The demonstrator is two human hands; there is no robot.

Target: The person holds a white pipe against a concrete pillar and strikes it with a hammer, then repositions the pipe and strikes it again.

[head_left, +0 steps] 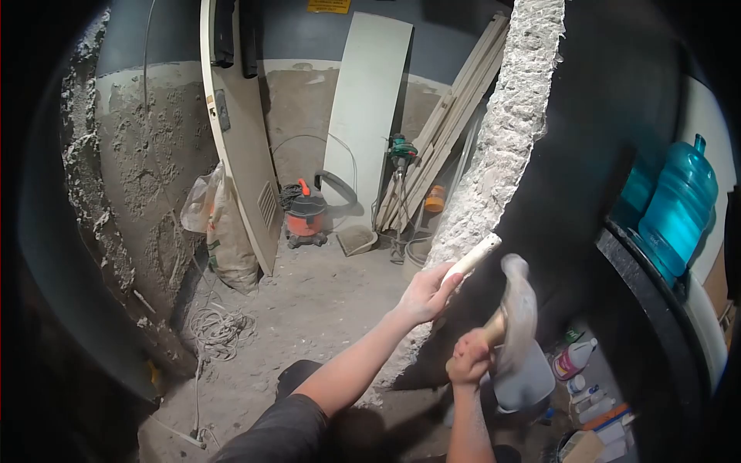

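Observation:
My left hand is closed around a pale, rod-like chisel. Its butt end points up and right, while the other end is hidden by my hand and cannot be made out. Directly behind that hand is the rough, chipped edge of a wall. Lower and to the right, my right hand grips the wooden handle of a hammer. The hammer's head is smeared by motion, just below and right of the chisel's butt, apart from it.
Dust and rubble cover the floor, where a coiled cord lies. Farther back are a vacuum cleaner, a dustpan, a power drill, planks and a leaning door. Bottles and a water jug stand right.

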